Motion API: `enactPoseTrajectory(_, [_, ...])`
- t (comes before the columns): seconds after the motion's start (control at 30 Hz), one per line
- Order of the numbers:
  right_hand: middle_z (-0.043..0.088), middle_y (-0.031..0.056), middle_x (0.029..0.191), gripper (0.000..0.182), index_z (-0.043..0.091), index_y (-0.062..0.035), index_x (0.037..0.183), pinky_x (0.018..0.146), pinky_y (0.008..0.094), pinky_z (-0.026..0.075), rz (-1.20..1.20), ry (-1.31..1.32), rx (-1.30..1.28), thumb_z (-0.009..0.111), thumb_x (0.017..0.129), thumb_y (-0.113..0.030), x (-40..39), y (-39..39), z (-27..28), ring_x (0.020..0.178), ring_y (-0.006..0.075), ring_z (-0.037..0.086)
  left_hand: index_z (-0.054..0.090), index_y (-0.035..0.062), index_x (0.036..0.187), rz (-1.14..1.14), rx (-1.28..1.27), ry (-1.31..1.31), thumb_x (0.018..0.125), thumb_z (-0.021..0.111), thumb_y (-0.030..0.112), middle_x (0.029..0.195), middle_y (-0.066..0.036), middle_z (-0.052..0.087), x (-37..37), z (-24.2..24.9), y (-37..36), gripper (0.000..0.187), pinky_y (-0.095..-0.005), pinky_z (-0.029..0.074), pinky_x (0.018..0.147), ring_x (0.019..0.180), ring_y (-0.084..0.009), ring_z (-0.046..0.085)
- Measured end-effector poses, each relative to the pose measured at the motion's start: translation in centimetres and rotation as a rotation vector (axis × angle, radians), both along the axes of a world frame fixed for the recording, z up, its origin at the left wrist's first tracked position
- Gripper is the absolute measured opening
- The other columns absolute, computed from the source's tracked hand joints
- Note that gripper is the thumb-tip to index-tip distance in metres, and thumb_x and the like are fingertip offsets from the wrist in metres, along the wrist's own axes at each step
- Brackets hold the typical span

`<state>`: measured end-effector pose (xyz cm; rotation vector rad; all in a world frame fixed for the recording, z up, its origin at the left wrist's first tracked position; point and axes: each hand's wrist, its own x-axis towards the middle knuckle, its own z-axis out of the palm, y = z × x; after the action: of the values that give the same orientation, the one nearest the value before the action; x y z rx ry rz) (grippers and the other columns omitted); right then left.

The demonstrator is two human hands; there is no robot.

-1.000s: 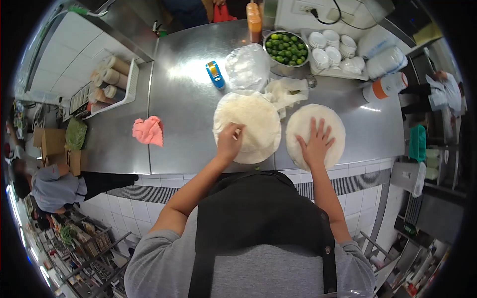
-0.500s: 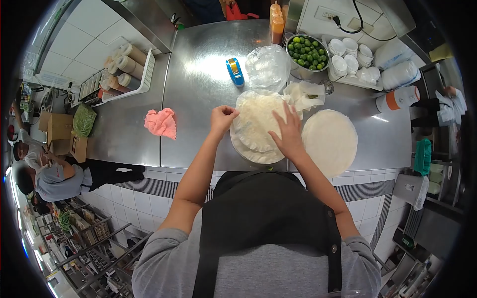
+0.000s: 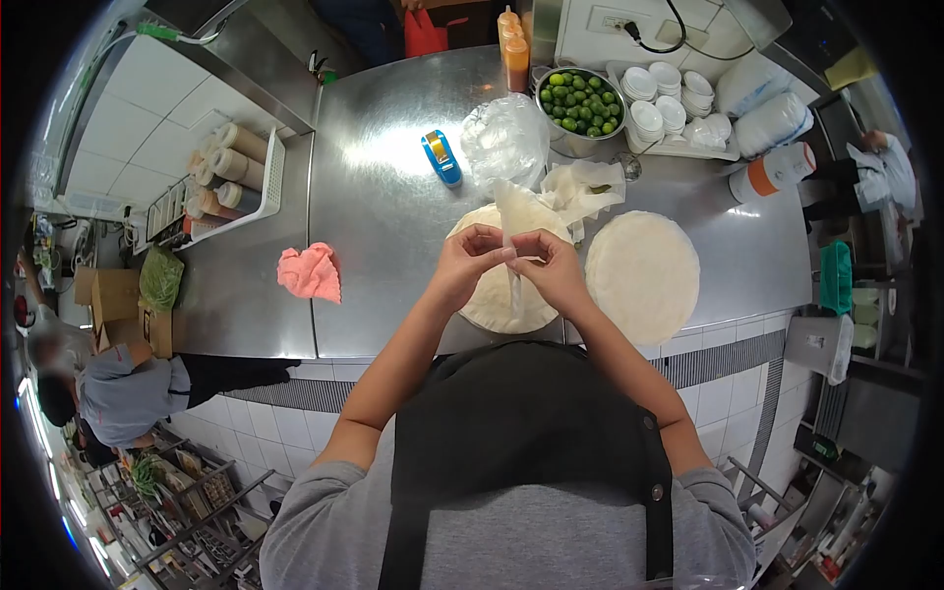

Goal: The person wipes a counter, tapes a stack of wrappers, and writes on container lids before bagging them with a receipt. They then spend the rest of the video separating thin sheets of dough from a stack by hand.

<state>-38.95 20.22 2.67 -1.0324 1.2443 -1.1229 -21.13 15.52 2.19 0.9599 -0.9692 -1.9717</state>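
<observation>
White and thin, one wrapper sheet (image 3: 515, 218) is pinched between the fingertips of the left hand (image 3: 462, 264) and right hand (image 3: 553, 271), fingers closed on its edge. It rises just beyond the fingers, above the wrapper stack (image 3: 492, 295); a second stack (image 3: 642, 275) lies beside the right fingers.

1 view only, from a head-worn fisheye camera looking steeply down over the wearer's grey-sleeved, black-aproned torso, which fills the lower centre of the frame. It faces forward across the shiny steel counter (image 3: 393, 226), which fills the upper centre at arm's length. Dark vignette rings the frame; white-tiled wall and floor curve away at left and right edges.
</observation>
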Motion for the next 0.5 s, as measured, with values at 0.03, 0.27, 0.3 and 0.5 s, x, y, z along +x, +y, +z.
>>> enactPoseTrajectory(0.03, [0.070,0.0116,0.103,0.027,0.064,0.0019,0.108,0.084,0.0310,0.058,0.016,-0.016,-0.032,0.076,0.086,-0.009,-0.2,0.2,0.1,0.097,0.0170,0.068,0.063,-0.0008,0.108,-0.008,0.002,0.001,0.084,0.076,0.000,0.101,-0.010,0.070,0.0,-0.1,0.0,0.028,-0.0344,0.054,0.092,0.095,-0.0179,0.067])
enactPoseTrajectory(0.27, [0.069,0.0092,0.110,0.026,0.064,0.0012,0.113,0.088,0.0292,0.055,-0.004,0.008,0.032,0.071,0.088,-0.002,-0.6,0.2,-0.5,0.103,0.0147,0.066,0.063,-0.0016,0.109,-0.035,0.018,0.076,0.084,0.072,-0.005,0.106,-0.012,0.069,0.2,-0.1,-0.2,0.027,-0.0345,0.054,0.094,0.098,-0.0181,0.067])
enactPoseTrajectory(0.3, [0.071,0.0104,0.106,0.023,0.066,0.0004,0.110,0.086,0.0311,0.056,-0.051,0.044,0.007,0.071,0.088,-0.005,-0.3,0.2,-0.6,0.098,0.0164,0.068,0.063,-0.0018,0.108,-0.039,0.005,0.065,0.084,0.072,-0.005,0.106,-0.012,0.069,0.1,0.0,-0.1,0.027,-0.0343,0.054,0.094,0.098,-0.0180,0.067])
enactPoseTrajectory(0.5, [0.070,0.0185,0.087,0.015,0.068,0.0025,0.094,0.075,0.0365,0.053,-0.159,0.380,-0.026,0.066,0.090,-0.012,1.4,0.7,-0.8,0.082,0.0282,0.070,0.063,-0.0020,0.108,0.166,0.114,-0.045,0.080,0.066,-0.012,0.101,-0.009,0.068,-1.9,-2.0,1.8,0.030,-0.0320,0.055,0.088,0.093,-0.0163,0.066])
